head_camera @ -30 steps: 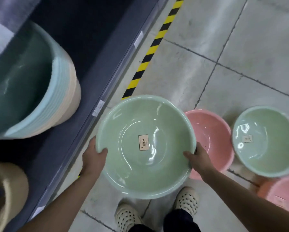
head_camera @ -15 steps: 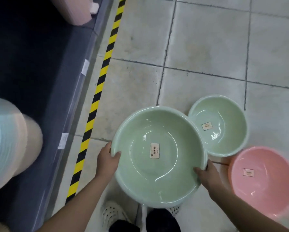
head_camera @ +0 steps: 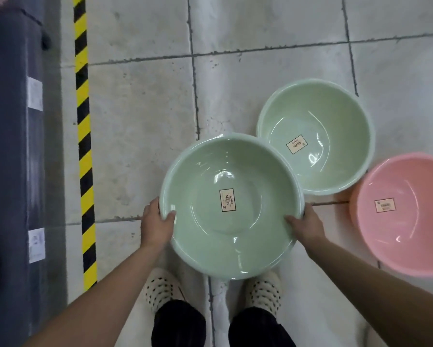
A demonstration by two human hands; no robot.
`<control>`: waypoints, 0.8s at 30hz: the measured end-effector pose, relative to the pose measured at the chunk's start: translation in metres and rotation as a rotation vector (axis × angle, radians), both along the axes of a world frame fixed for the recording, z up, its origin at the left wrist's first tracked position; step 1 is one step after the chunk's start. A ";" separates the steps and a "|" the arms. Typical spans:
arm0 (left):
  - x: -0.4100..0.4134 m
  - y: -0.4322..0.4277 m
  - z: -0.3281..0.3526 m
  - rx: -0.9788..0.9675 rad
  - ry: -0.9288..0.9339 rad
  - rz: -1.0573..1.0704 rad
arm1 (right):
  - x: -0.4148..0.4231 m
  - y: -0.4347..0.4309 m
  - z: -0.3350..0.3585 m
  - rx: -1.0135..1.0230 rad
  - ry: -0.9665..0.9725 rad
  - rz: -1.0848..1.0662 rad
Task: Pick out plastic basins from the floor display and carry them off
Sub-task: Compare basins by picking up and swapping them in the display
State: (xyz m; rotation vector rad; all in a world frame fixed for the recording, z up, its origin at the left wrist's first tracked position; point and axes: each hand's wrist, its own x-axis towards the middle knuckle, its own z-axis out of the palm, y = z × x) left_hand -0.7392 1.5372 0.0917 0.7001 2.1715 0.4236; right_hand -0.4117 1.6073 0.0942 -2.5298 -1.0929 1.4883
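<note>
A large pale green plastic basin with a small label in its bottom is held level above my feet. My left hand grips its left rim, thumb inside. My right hand grips the right rim the same way. On the floor to the right sits a second green basin, partly overlapped by the held one. A pink basin lies further right, cut by the frame edge.
A dark grey shelf base with price tags runs along the left. A yellow-and-black hazard stripe marks the floor beside it. Grey floor tiles stretch ahead. My two shoes show below the basin.
The view has swung right and away from the shelf; the stacked basins on the shelf have left the frame. The held green basin stays in both hands. The floor basins now appear nearer.
</note>
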 end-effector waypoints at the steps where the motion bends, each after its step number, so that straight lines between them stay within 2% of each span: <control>1: -0.003 -0.001 -0.008 -0.003 -0.008 -0.010 | -0.001 -0.004 -0.009 -0.011 0.002 0.010; 5: -0.017 -0.009 -0.034 -0.043 -0.048 0.019 | -0.012 -0.019 -0.038 -0.031 0.003 0.032; 12: -0.035 -0.022 -0.069 -0.061 0.048 -0.038 | -0.034 -0.038 -0.077 0.001 0.019 -0.029; 15: -0.034 -0.021 -0.081 -0.060 0.009 0.023 | -0.037 -0.042 -0.085 0.047 0.032 -0.057; 20: -0.030 -0.018 -0.064 -0.016 -0.047 0.152 | -0.039 -0.043 -0.073 0.069 0.048 -0.069; 24: -0.035 -0.016 -0.022 0.028 -0.038 0.178 | -0.045 -0.043 -0.030 0.080 0.146 -0.099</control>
